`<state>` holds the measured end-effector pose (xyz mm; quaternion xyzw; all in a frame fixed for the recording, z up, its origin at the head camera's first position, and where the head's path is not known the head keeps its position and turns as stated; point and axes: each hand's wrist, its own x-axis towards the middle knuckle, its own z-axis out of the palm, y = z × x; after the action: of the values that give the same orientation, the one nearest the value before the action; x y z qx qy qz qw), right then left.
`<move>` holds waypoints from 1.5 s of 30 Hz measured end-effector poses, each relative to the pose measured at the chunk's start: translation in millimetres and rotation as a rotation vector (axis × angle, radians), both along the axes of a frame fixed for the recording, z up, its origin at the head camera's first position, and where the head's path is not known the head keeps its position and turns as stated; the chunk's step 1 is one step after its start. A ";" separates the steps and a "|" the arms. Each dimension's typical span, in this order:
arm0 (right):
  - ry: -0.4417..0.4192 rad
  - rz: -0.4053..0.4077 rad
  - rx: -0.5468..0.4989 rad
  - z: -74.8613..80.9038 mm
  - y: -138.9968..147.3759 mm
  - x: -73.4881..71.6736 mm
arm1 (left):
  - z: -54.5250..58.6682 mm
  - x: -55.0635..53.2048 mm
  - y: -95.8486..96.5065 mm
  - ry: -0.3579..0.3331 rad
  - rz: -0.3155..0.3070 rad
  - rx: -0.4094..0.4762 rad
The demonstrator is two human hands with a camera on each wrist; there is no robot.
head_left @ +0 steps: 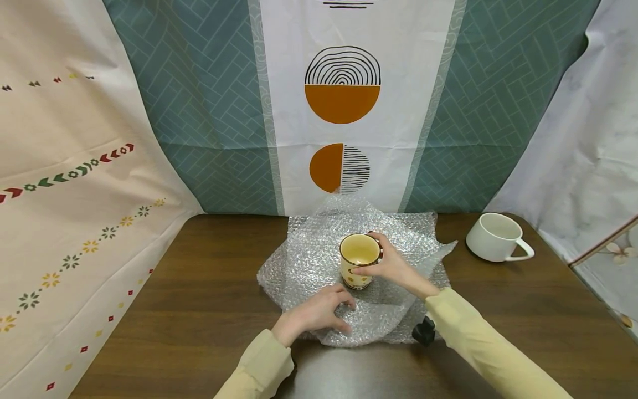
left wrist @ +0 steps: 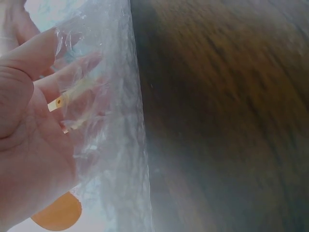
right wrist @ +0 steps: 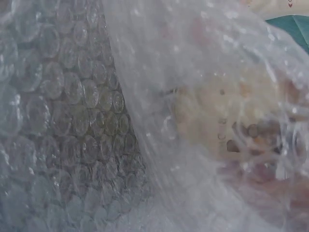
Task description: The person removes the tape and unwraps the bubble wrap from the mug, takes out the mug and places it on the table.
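A pale yellow mug (head_left: 355,272) with a brown rim and small printed motifs stands upright on crumpled, clear bubble wrap (head_left: 309,260). My right hand (head_left: 391,265) grips it from the right, thumb on the near side and fingers by the brown handle. Just in front of the mug, my left hand (head_left: 321,310) hovers at the wrap, fingers spread and loosely bent, apart from the mug. In the left wrist view, a sheet of wrap (left wrist: 116,121) partly covers those fingers. Seen through wrap in the right wrist view, the mug (right wrist: 203,116) looks blurred.
A white mug (head_left: 490,238) stands on the brown wooden table (head_left: 199,288) at the back right, its handle toward the right. Patterned cloths hang at the back (head_left: 199,111) and both sides. A small black object (head_left: 423,331) shows under the right sleeve.
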<state>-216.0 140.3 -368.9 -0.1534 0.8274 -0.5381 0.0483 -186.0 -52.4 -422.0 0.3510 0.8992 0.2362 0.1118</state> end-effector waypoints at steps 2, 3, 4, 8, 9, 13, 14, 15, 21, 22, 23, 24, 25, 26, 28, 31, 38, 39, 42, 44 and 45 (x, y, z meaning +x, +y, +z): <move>-0.001 -0.006 0.015 6.0 -1.5 5.0 | 0.2 0.2 0.2 -0.001 0.002 -0.003; -0.004 -0.013 0.018 6.4 -1.6 5.5 | 0.1 0.2 0.4 -0.001 0.001 -0.004; -0.002 -0.017 0.021 2.6 -0.6 3.2 | 0.0 0.1 0.6 0.001 -0.001 -0.004; 0.026 -0.038 0.036 -17.6 5.0 -9.0 | -0.6 -0.1 1.1 0.003 -0.009 -0.003; 0.034 -0.044 0.040 -23.6 6.6 -12.7 | -1.0 -0.1 1.1 0.005 -0.011 -0.002; 0.057 -0.061 0.052 -30.1 9.1 -14.8 | -2.1 0.3 1.4 0.005 -0.012 -0.003; 0.061 -0.064 0.050 -30.6 9.4 -14.7 | -2.1 0.5 1.5 0.005 -0.012 -0.002; 0.068 -0.066 0.051 -31.0 9.7 -14.5 | -2.6 0.7 1.5 0.005 -0.011 -0.002; 0.091 -0.067 0.039 -33.7 11.8 -14.2 | -4.7 1.6 2.3 0.020 -0.011 0.001; 0.092 -0.064 0.029 -34.1 12.6 -14.4 | -4.9 1.7 2.5 0.023 -0.011 0.001; 0.090 -0.063 0.020 -34.2 13.3 -14.5 | -5.0 1.5 2.8 0.026 -0.012 0.002; 0.087 -0.060 0.010 -34.2 14.0 -14.6 | -5.1 1.5 3.0 0.028 -0.012 0.003; 0.083 -0.062 0.003 -34.0 14.8 -14.8 | -4.9 1.4 3.3 0.030 -0.013 0.004; 0.080 -0.064 -0.004 -33.8 15.5 -15.0 | -4.7 1.4 3.4 0.031 -0.014 0.006; 0.079 -0.066 -0.006 -32.7 16.3 -15.0 | -4.5 1.2 3.7 0.033 -0.016 0.008; 0.088 -0.075 -0.011 -30.0 17.4 -15.0 | -3.9 1.7 3.4 0.031 -0.014 0.011; 0.132 -0.118 -0.025 -18.4 24.8 -12.8 | -4.5 2.0 2.3 0.031 -0.003 0.009; 0.139 -0.123 -0.023 -16.1 26.3 -12.5 | -4.7 2.0 2.1 0.035 -0.005 0.009; 0.156 -0.136 -0.003 -9.6 33.5 -11.3 | -4.6 2.3 1.4 0.048 -0.014 0.011; 0.166 -0.145 0.011 -5.4 39.6 -10.6 | -4.6 2.2 0.8 0.050 -0.015 0.012; 0.167 -0.148 0.015 -3.3 42.9 -10.2 | -4.6 2.0 0.6 0.053 -0.016 0.012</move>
<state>-226.1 183.2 -372.2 -0.1357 0.8417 -0.5192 -0.0596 -184.0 -51.8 -426.6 0.3648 0.8976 0.2314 0.0880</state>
